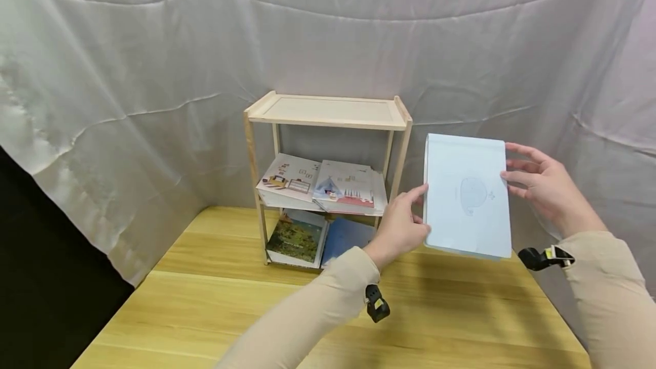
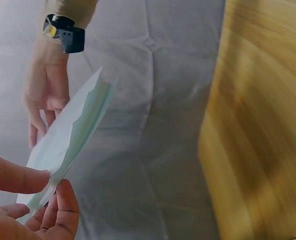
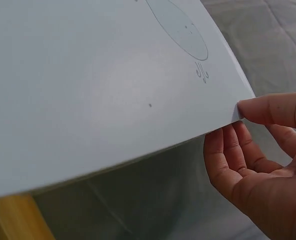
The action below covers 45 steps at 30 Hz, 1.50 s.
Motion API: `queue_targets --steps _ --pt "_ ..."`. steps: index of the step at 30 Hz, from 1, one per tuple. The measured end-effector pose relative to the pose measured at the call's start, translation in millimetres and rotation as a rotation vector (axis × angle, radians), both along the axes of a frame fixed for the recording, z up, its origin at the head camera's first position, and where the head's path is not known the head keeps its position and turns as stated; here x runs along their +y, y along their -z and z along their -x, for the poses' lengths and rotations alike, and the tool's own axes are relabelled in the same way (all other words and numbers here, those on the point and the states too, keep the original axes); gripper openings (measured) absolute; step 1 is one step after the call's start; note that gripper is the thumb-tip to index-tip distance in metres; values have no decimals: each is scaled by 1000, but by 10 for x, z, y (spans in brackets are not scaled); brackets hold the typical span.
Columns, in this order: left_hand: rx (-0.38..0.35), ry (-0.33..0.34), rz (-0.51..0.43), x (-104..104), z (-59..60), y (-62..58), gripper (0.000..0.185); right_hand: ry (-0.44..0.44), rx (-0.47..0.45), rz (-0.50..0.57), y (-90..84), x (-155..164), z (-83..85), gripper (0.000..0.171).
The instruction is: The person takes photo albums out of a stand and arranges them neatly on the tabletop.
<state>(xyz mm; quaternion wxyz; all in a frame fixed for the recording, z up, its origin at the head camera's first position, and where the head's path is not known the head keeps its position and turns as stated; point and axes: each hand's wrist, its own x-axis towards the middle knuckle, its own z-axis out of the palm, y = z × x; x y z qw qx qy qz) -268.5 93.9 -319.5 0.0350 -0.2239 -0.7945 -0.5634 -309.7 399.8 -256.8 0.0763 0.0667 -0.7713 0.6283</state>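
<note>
A pale blue notebook (image 1: 466, 215) with a small line-drawn whale on its cover is held up above the table, to the right of the shelf. My left hand (image 1: 402, 222) pinches its left edge, thumb on the cover and fingers behind, as the left wrist view also shows. At the opposite edge, my right hand (image 1: 543, 184) pinches the upper right part between thumb and fingers. Close up in the right wrist view, the right thumb (image 3: 268, 109) presses near a corner of the cover. Pages fan slightly apart in the left wrist view.
A small wooden shelf (image 1: 328, 111) stands on the wooden table (image 1: 215, 295). Its middle tier bears illustrated books (image 1: 292, 178); the lower tier holds a green landscape book (image 1: 297, 238) and a blue book (image 1: 345, 237). Grey curtains (image 1: 154, 61) hang behind and at the sides.
</note>
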Motion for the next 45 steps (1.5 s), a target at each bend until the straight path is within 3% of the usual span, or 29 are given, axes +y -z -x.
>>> queue_targets --steps 3,9,12,17,23,29,38,45 --pt "-43 -13 -4 46 46 152 83 -9 -31 -19 124 6 58 63" --pt "-122 -90 -1 142 115 413 86 27 -82 -246 403 -10 199 69" --pt "-165 -124 -18 181 134 508 83 43 -101 -291 544 -20 247 75" --pt "-223 -171 -23 219 161 703 83 49 -166 -271 768 -70 308 76" --pt "-223 -233 4 237 174 974 83 28 -207 -330 1050 -126 429 80" --pt "-268 -226 -27 241 163 1196 79 -1 -290 -308 1382 -119 487 81" --pt "-305 -241 16 281 155 1435 67 19 -360 -305 1712 -150 544 77" --pt "-344 -247 23 310 110 1534 63 68 -419 -318 1894 -162 588 77"
